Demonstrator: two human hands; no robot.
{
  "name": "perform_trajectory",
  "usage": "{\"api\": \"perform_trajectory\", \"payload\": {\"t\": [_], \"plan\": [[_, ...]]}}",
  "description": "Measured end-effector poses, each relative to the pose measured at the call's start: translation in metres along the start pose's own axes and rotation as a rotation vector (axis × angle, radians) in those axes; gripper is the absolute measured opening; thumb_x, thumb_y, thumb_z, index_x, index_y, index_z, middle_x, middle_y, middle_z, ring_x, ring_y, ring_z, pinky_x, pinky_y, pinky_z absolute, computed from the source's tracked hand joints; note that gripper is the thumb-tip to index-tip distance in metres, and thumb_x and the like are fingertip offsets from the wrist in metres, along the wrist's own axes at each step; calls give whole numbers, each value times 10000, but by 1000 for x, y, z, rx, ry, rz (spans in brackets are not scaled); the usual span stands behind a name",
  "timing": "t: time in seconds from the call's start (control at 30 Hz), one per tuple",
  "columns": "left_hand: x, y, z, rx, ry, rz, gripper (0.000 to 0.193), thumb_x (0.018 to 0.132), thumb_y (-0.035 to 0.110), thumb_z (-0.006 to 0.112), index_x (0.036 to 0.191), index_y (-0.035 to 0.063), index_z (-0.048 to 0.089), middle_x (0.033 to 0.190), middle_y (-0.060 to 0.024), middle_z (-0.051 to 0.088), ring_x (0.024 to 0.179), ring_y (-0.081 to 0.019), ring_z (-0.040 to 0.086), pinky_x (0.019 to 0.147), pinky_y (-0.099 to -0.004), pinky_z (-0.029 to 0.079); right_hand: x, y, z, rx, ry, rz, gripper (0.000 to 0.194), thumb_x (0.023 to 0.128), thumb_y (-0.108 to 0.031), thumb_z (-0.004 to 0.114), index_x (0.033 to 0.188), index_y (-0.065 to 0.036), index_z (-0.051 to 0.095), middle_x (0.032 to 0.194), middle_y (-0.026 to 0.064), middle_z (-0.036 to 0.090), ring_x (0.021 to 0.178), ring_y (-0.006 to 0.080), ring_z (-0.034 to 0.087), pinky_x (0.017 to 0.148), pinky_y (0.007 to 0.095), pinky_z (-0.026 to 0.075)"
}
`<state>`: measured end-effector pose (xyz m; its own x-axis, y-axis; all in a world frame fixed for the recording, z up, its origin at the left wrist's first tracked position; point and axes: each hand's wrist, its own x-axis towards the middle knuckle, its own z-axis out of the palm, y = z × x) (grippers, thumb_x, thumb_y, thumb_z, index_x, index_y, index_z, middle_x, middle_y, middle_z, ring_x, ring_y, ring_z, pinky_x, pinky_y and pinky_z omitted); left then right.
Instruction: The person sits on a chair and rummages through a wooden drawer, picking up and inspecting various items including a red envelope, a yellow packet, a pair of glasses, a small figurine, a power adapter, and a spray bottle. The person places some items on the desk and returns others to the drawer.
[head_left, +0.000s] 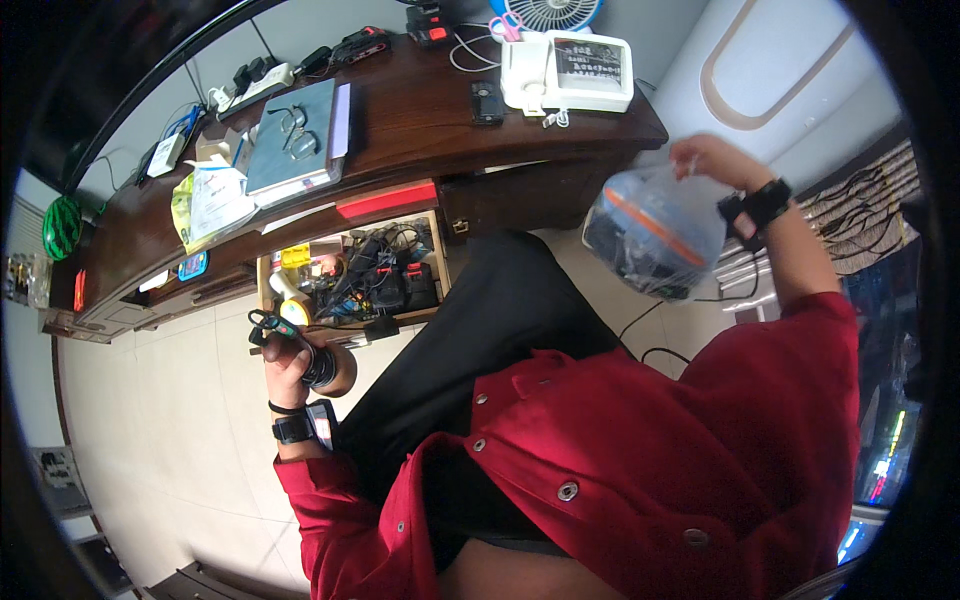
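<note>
My left hand (289, 369), low at the left in front of the drawer, grips a coiled black cable (321, 367). A small green and black device (279, 324) sticks up above its fingers. A rounded brown thing (342, 373) shows beside the coil; what it is, I cannot tell. On the right, my raised right hand (709, 161) pinches the top of a clear plastic bag (664, 225) with an orange strip. Dark and bluish contents show through the bag, too blurred to name. Beyond my left hand is a pulled-out drawer (444, 277) full of tangled cables (367, 251) and black battery packs (418, 283).
On the dark wooden desk (420, 112) lie eyeglasses (296, 131) on a blue-grey folder (315, 97), a black phone-like device (487, 103), a white organizer box (517, 75) and a power strip (262, 86). A cable (667, 354) trails over the floor at right.
</note>
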<state>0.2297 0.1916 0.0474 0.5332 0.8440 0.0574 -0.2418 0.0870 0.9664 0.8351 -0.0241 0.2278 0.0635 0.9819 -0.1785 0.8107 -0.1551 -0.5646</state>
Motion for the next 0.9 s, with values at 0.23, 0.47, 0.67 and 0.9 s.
{"api": "perform_trajectory", "payload": {"t": [0.23,0.47,0.67,0.9], "plan": [[1,-4,12,14,-10,-60,404,693,37,626,1062,63,466,1011,-91,534,882,-258,590,821,-390,469,-13,171,126,-273,-87,290,73,690,-58,598,761,-41,595,744,122,614,766,276,591,685,362,461],[7,5,34,122,40,-39,426,697,107,639,1073,24,457,948,-122,573,890,-258,579,836,-381,452,16,299,234,-411,36,480,118,705,-132,603,781,-41,596,767,143,616,717,267,605,656,399,475],[11,39,49,131,66,-10,404,679,116,628,1043,-2,499,887,-137,589,866,-248,577,804,-370,455,25,354,316,-534,-91,616,265,794,-241,531,887,-17,639,901,185,629,913,361,588,776,431,470],[18,80,81,139,-13,75,367,676,141,659,979,-4,513,803,-112,561,826,-247,572,779,-377,466,36,293,316,-33,89,1083,345,804,-201,586,1086,-3,563,1138,171,565,1040,314,546,849,416,438]]}}
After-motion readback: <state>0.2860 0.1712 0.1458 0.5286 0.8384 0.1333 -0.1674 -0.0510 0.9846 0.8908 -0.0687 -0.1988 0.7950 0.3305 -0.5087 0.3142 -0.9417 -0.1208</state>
